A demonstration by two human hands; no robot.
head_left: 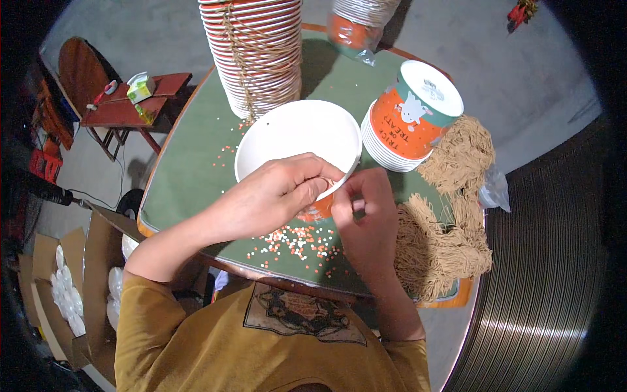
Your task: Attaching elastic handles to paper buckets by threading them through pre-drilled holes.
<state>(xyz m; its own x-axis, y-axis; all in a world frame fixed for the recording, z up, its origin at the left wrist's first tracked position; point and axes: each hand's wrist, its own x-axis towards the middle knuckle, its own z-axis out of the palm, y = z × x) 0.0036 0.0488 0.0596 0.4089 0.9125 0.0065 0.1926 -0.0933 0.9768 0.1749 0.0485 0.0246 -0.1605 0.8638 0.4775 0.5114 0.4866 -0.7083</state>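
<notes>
A paper bucket, white inside and orange outside, tilts toward me at the middle of the table, its mouth facing up. My left hand is closed on its near rim, thumb and fingers pinching the edge. Beside it, my right hand has its fingers curled against the rim's right side; whatever is between its fingertips, if anything, is hidden. A small dark spot marks the bucket's far left inner wall. Bundles of tan paper-like cord lie just right of my right hand.
A tall stack of nested buckets with cord draped down it stands behind. An upturned bucket stack is at right, a bagged stack farther back. Orange and white paper dots litter the green table. Cardboard boxes sit lower left.
</notes>
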